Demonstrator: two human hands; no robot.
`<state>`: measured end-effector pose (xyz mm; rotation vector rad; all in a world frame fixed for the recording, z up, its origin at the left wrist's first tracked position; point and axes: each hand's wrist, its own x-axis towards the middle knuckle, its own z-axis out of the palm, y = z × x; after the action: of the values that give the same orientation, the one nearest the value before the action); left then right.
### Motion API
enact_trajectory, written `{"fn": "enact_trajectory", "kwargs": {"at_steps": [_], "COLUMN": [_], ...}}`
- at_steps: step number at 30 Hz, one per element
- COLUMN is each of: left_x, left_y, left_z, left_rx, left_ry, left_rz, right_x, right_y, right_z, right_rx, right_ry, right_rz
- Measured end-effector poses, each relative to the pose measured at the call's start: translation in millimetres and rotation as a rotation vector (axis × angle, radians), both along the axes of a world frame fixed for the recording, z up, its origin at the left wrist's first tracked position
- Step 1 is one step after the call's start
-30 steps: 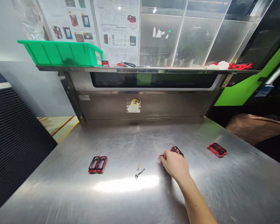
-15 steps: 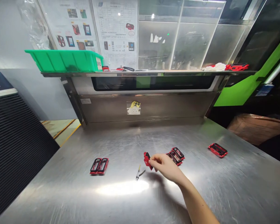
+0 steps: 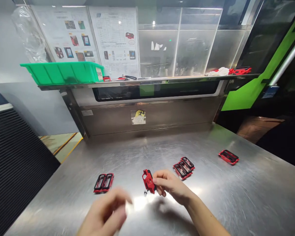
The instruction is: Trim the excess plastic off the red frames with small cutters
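Note:
My right hand (image 3: 170, 183) pinches a red-and-black rugged phone case frame (image 3: 148, 181), which stands tilted on or just above the steel table. Directly below that frame, a small pair of tweezers or pliers (image 3: 145, 193) is mostly hidden. My left hand (image 3: 104, 213) is blurred at the bottom of the view, holding nothing, with its fingers apart. Nearest to it lies a side-by-side pair of red-and-black frames (image 3: 103, 183). Right of my right hand is a small overlapping group of similar frames (image 3: 183, 167), and a single frame (image 3: 228, 157) lies farther right.
The stainless steel table (image 3: 211, 196) ends in a back panel below a steel shelf (image 3: 147, 82). On the shelf stand a green plastic bin (image 3: 61, 73), a white cloth (image 3: 217, 71) and red parts (image 3: 240, 70). A black ribbed mat (image 3: 17, 173) lies left.
My right hand has moved left with the red frame, now held more upright above the small tool. My left hand has entered the view at the bottom. The view has tilted slightly.

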<state>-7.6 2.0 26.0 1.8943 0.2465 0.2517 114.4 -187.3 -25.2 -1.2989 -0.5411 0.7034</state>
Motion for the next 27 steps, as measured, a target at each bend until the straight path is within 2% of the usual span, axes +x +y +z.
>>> {"fn": "enact_trajectory", "kwargs": {"at_steps": [3, 5, 8, 12, 17, 21, 27], "left_x": [34.6, 52.0, 60.5, 54.2, 53.4, 51.6, 47.1], "left_y": [-8.8, -15.0, -21.0, -24.2, -28.7, -29.2, -28.5], "left_z": [-13.7, -28.9, -52.6, -72.8, -81.4, -85.2, -78.9], "left_rx": [0.092, 0.079, -0.113, -0.314, -0.368, -0.389, -0.414], "left_ry": [-0.006, -0.019, 0.043, 0.05, 0.046, 0.03, 0.054], "left_rz": [-0.082, -0.142, -0.259, -0.24, -0.164, -0.084, -0.053], "right_x": [-1.7, -3.7, -7.0, -11.3, -16.0, -21.6, -29.3], "right_y": [4.2, 8.2, 15.5, 24.4, 30.8, 34.3, 36.1], "right_z": [-3.8, -6.5, -11.0, -18.3, -30.4, -34.4, -29.8], "right_rx": [0.006, -0.004, -0.031, -0.058, -0.085, -0.125, -0.087], "right_ry": [0.018, 0.027, 0.054, 0.091, 0.071, 0.077, 0.155], "right_rz": [0.024, 0.039, 0.046, 0.03, -0.004, 0.049, 0.14]}}
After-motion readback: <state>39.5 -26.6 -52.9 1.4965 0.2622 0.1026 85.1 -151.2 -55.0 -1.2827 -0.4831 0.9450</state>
